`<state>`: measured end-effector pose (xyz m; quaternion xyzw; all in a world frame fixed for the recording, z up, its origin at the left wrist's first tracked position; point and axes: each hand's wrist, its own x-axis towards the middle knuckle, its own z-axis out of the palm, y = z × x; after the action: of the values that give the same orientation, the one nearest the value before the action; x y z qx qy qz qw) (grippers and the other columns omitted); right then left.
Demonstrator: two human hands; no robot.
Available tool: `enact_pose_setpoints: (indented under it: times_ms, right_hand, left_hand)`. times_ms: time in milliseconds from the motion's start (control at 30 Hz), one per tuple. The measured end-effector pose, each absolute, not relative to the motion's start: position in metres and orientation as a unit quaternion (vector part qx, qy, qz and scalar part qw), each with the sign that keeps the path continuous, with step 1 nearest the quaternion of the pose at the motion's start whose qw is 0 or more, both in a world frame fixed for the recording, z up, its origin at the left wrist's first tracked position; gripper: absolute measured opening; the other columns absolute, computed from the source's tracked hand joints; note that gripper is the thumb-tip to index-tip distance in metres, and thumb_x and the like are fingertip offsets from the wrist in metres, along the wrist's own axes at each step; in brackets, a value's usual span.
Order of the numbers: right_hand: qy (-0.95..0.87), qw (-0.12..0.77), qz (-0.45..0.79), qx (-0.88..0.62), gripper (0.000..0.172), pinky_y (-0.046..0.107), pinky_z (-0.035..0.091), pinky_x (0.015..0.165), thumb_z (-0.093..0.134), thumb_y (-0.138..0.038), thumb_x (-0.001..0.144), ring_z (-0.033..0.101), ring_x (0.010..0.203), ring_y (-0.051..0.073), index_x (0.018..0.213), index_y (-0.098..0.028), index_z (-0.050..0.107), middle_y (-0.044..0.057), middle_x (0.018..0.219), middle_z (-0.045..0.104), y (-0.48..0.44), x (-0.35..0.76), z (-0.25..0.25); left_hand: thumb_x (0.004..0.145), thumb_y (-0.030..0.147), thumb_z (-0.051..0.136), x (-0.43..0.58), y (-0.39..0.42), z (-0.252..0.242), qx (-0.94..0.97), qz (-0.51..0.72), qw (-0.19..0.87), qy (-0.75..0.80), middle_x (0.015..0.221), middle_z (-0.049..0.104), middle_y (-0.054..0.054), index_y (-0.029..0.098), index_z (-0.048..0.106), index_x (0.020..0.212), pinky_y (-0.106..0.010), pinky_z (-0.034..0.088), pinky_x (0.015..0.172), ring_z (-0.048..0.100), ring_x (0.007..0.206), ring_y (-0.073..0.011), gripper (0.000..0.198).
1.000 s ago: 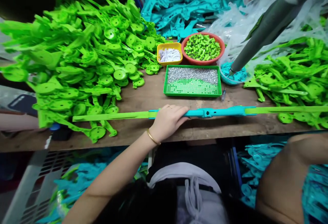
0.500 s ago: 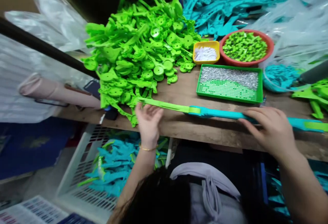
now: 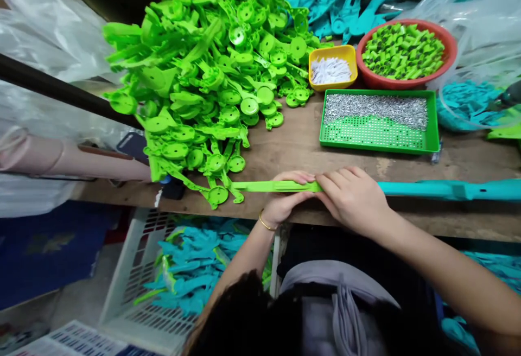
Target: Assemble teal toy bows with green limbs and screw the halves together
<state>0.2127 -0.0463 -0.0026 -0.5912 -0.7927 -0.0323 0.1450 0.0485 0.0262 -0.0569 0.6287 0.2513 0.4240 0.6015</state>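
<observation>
Fingers of the left hand (image 3: 283, 204) pinch the green strip (image 3: 258, 186); the right hand's (image 3: 356, 198), clasping the teal bar (image 3: 425, 189), hide whether they're joined.

No legible txt, nos. or brands; print on sheet (image 3: 75, 339), btm L, too blurry.

Tray (image 3: 378, 148) lies right of pile (image 3: 215, 79) — bowl (image 3: 407, 83) behind.
</observation>
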Motion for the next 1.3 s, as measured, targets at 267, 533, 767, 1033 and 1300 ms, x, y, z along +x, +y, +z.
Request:
enact_pose_setpoints:
  times_ms: [267,533,767,1033,1300]
  right_hand:
    - [-0.788,0.164,-0.024,-0.593,0.026,0.034,0.037,0.072,0.05,-0.032,0.092,0.058,0.074,0.02,0.096,-0.013,0.067,0.008,0.086,0.071,-0.047,0.217,0.001]
    - [-0.779,0.293,0.067,-0.55,0.02,0.031,0.04,0.075,0.048,-0.025,0.094,0.059,0.08,0.016,0.088,-0.018,0.066,0.004,0.088,0.071,-0.031,0.192,0.006]
    - [-0.757,0.34,0.121,-0.545,0.019,0.031,0.039,0.071,0.051,-0.023,0.092,0.058,0.073,0.015,0.078,-0.018,0.064,0.003,0.075,0.068,-0.028,0.191,-0.003]
    - [-0.744,0.373,0.157,-0.532,0.012,0.032,0.04,0.081,0.055,-0.028,0.091,0.062,0.088,0.016,0.093,-0.02,0.063,0.002,0.096,0.073,-0.023,0.174,0.01]
    - [-0.732,0.397,0.174,-0.525,0.014,0.031,0.04,0.073,0.055,-0.024,0.09,0.06,0.076,0.016,0.081,-0.018,0.064,0.002,0.08,0.071,-0.007,0.156,0.004]
  left_hand:
    - [0.074,0.027,0.078,0.042,0.03,-0.047,0.65,0.389,0.602,0.251,0.095,0.072,-0.005,0.02,0.062,0.088,-0.037,0.055,0.088,0.068,0.094,-0.0187,0.022]
    - [0.073,0.015,0.076,0.008,0.045,-0.025,0.735,0.402,0.492,0.237,0.088,0.067,-0.004,0.02,0.069,0.089,-0.032,0.054,0.081,0.064,0.087,-0.0166,0.018]
    - [0.073,0.007,0.073,0.015,0.042,-0.02,0.733,0.408,0.499,0.216,0.082,0.066,-0.002,0.019,0.067,0.085,-0.032,0.054,0.079,0.064,0.082,-0.0152,0.018]
    - [0.072,0.019,0.078,-0.018,0.05,-0.009,0.716,0.391,0.518,0.256,0.095,0.067,-0.005,0.022,0.068,0.101,-0.036,0.051,0.084,0.063,0.092,-0.0191,0.031]
    - [0.072,0.022,0.078,-0.018,0.051,0.0,0.739,0.38,0.478,0.284,0.085,0.07,-0.005,0.019,0.071,0.089,-0.035,0.053,0.08,0.065,0.082,-0.0187,0.019]
